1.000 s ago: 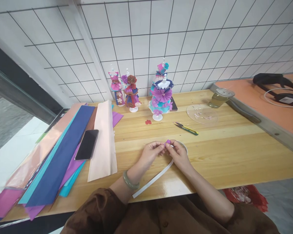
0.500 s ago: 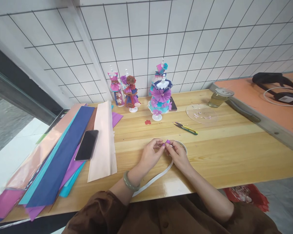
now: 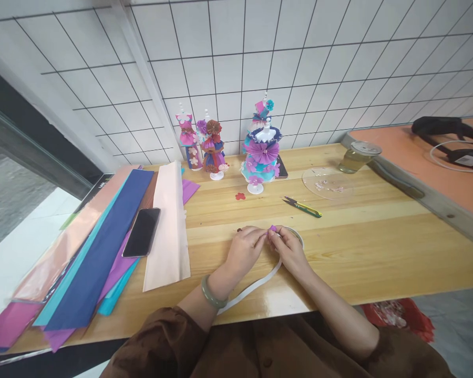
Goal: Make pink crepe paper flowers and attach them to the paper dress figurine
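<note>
Both my hands meet over the near middle of the wooden table. My left hand, below a jade-coloured bangle, is closed with its fingertips pinching the edge of a small purple paper piece. My right hand pinches the same piece from the other side; most of it is hidden by the fingers. Beneath my right hand lies a roll of white tape, its loose strip curving toward my left wrist. Yellow-green thread snips lie beyond my hands, and a red paper flower is left of them.
Several small paper-dressed mannequins stand by the tiled wall. Coloured paper sheets and a phone lie left. At right are a clear dish of small beads, a lidded cup and an orange surface.
My left fingers have shifted slightly, and a small dark brown bit now shows behind that hand. Both hands still hold the purple paper. The whole view has shifted slightly.
</note>
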`<control>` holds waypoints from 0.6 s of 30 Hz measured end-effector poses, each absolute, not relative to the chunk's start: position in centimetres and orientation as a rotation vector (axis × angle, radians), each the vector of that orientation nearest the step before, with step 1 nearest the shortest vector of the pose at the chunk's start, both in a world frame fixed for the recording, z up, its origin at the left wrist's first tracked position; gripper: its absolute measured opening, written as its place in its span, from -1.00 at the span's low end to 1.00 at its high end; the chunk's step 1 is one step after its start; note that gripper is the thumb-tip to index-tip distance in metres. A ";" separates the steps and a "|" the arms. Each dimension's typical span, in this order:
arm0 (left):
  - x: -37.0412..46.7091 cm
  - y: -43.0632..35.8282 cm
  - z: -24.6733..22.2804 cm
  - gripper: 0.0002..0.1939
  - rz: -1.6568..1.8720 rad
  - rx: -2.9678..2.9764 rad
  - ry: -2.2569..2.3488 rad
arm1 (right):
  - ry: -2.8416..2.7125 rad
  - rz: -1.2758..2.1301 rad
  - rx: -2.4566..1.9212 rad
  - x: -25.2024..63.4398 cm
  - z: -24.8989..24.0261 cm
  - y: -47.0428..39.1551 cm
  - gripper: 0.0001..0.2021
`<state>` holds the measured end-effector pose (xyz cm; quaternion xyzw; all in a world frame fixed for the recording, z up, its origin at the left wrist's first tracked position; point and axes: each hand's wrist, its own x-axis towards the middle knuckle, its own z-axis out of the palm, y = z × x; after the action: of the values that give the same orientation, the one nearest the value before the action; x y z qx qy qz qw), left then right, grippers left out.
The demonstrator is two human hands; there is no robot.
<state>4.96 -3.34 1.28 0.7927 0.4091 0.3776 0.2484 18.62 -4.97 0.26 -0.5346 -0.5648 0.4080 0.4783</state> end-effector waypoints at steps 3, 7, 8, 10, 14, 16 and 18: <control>5.0 -3.3 1.1 -0.75 1.026 2.128 1.119 | -1.366 1.005 -1.303 18.6 0.2 -4.9 -0.73; 5.1 -3.1 0.9 -0.77 1.017 2.078 1.119 | -1.370 1.017 -1.290 18.7 0.2 -4.8 -0.72; 5.0 -3.1 0.9 -0.77 1.015 2.072 1.122 | -1.378 1.020 -1.284 18.7 0.2 -4.9 -0.72; 5.0 -3.0 0.8 -0.78 1.016 2.062 1.125 | -1.402 1.024 -1.269 18.8 0.2 -4.9 -0.73; 4.8 -2.8 0.6 -0.79 1.010 2.058 1.129 | -1.411 1.048 -1.250 19.0 -0.1 -4.9 -0.75; 4.7 -2.7 0.5 -0.80 1.005 2.068 1.150 | -1.400 1.068 -1.249 19.1 -0.3 -4.8 -0.76; 4.6 -2.7 0.5 -0.79 0.994 2.097 1.163 | -1.401 1.068 -1.251 19.1 -0.4 -4.8 -0.77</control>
<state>4.63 -2.68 0.49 0.7781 0.4313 0.3688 0.2694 19.07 -4.78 -0.42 -0.5107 -0.5720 0.4359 0.4712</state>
